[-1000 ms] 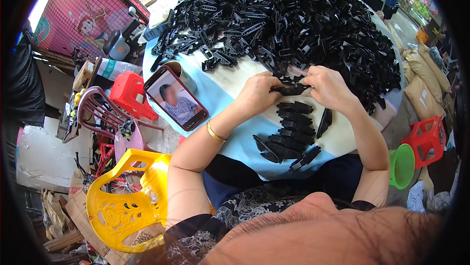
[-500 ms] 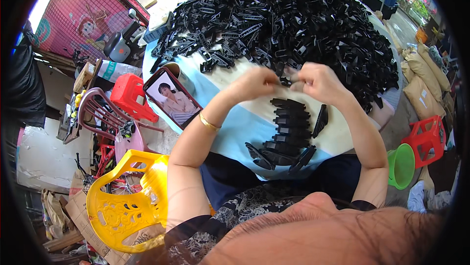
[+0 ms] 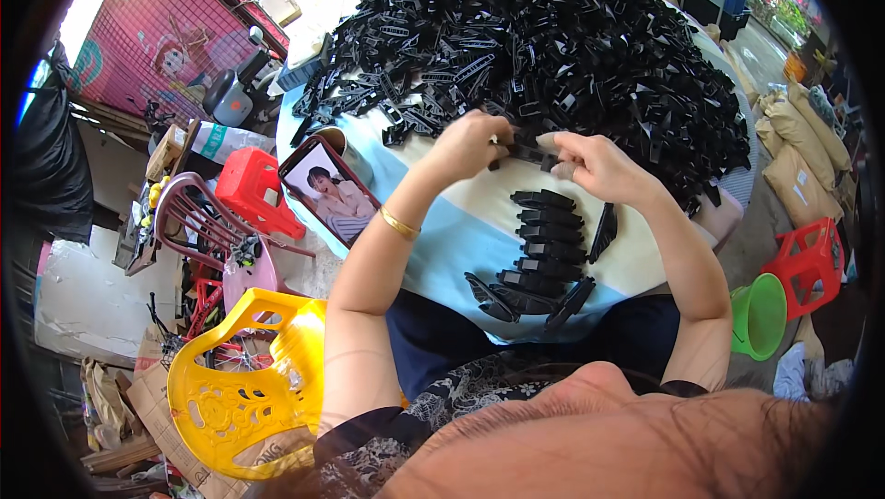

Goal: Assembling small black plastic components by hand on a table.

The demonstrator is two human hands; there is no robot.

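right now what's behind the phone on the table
Behind the phone is a round container, part of its rim and side showing; the phone covers the rest of it.

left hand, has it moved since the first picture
Yes. Judged against the phone, the left hand has shifted up the picture, toward the pile of black parts.

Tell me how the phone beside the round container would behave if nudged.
The phone would probably tip or slide, since it looks propped at a slant against the round container. It is likely stiff, being a flat slab with straight edges. Its smooth-looking front may be slippery.
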